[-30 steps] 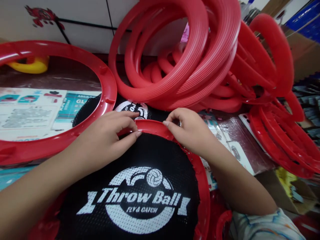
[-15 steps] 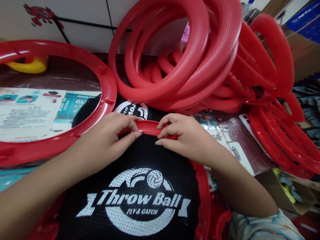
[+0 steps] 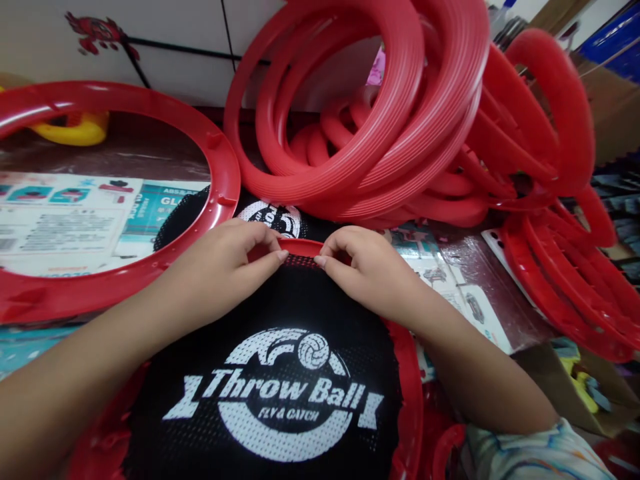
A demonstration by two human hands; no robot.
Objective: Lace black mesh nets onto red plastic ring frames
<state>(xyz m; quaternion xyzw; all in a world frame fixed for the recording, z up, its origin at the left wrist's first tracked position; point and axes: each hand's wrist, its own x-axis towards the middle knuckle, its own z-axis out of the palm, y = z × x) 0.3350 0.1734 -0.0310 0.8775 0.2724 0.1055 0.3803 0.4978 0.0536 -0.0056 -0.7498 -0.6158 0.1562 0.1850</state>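
Right hand point(image 3: 373, 270) has shifted, drawing mesh point(image 3: 295, 310) onto the ring's point(image 3: 411, 393) far edge; its fingers and left hand's point(image 3: 235, 260) clamp mesh there (rest spans ring). Uneven tugging could slip it loose.

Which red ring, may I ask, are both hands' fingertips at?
The ring bearing the large Throw Ball mesh: left hand and right hand pinch at its far edge; other rings lie away from the fingertips.

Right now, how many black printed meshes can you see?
2: front mesh, beneath left hand and right hand; back mesh, beyond, partly hidden by red rings. More may be hidden.
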